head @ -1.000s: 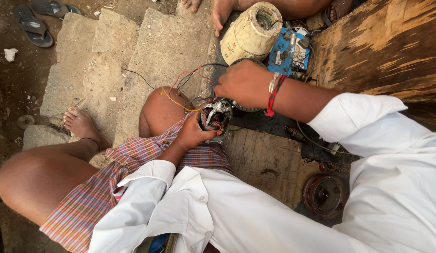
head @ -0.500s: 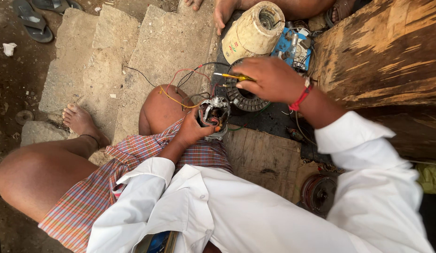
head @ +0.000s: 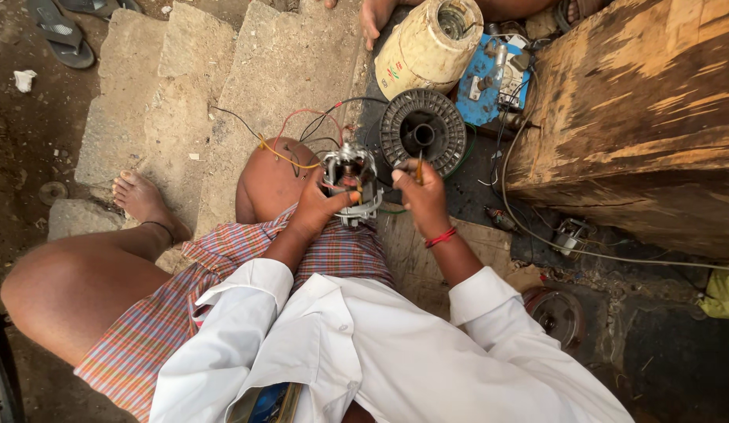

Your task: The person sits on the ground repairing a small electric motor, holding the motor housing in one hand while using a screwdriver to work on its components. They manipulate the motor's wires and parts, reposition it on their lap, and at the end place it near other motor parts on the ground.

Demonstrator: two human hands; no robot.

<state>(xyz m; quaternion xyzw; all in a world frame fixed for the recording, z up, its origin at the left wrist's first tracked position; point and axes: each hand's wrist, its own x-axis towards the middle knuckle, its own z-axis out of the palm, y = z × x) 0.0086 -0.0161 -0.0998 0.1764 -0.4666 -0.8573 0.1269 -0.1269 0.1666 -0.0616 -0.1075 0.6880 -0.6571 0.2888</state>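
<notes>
My left hand [head: 319,205] grips a small metal motor [head: 350,182] over my right knee, with red, yellow and black wires [head: 294,133] trailing from it across the stone slab. My right hand [head: 421,194] is just right of the motor and holds a thin yellow-handled tool [head: 418,166] upright, its tip pointing away from me. A round black finned motor housing [head: 421,133] lies on the ground right behind that hand.
A cream cylindrical motor casing [head: 428,45] and a blue board with parts [head: 490,78] lie further back, with another person's hand [head: 374,17] beside them. A big wooden block [head: 638,117] stands at right. A rusty round part [head: 558,315] lies by my right elbow. Sandals [head: 60,37] sit far left.
My right hand has come back from the black housing toward me, now holding the thin tool beside the motor. My left hand keeps its grip on the motor.
</notes>
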